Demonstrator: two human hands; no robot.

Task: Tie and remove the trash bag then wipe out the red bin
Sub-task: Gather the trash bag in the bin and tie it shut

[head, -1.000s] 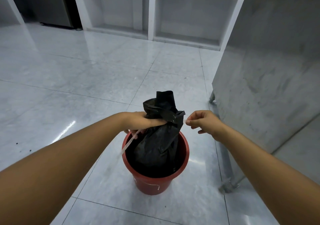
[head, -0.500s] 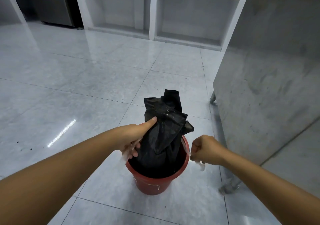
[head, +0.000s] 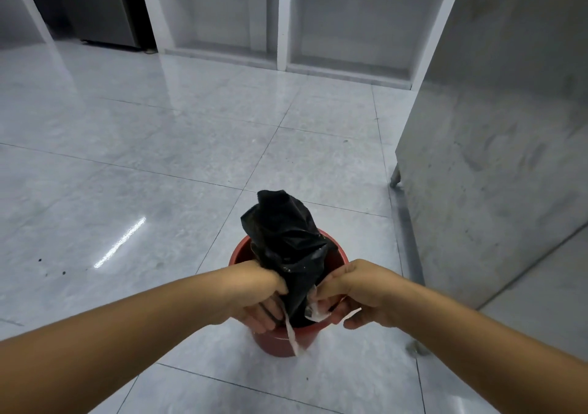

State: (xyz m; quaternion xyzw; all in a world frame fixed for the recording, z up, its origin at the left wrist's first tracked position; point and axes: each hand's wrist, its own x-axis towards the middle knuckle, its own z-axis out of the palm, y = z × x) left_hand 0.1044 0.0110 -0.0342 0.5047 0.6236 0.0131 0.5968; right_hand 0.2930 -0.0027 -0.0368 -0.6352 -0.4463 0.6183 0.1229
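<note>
A black trash bag [head: 286,238] stands gathered and upright in the red bin [head: 241,252] on the tiled floor. A pale plastic tie strip [head: 292,337] goes around the bag's neck, and one end hangs down over the bin's near rim. My left hand [head: 257,296] grips the bag's neck and the strip on the left side. Pressed against the bag's right side, my right hand [head: 353,292] pinches the other end of the strip. The lower bag and the bin's inside are hidden by my hands.
A grey steel cabinet [head: 496,165] on legs stands close to the right of the bin. White open shelving [head: 280,25] runs along the far wall, with a dark appliance [head: 105,9] at the far left. Shiny floor tiles [head: 127,165] spread out to the left.
Both hands have dropped lower and come together at the bag's neck. My right hand, earlier out to the right with the strip, is now against the bag. The view has tilted.
</note>
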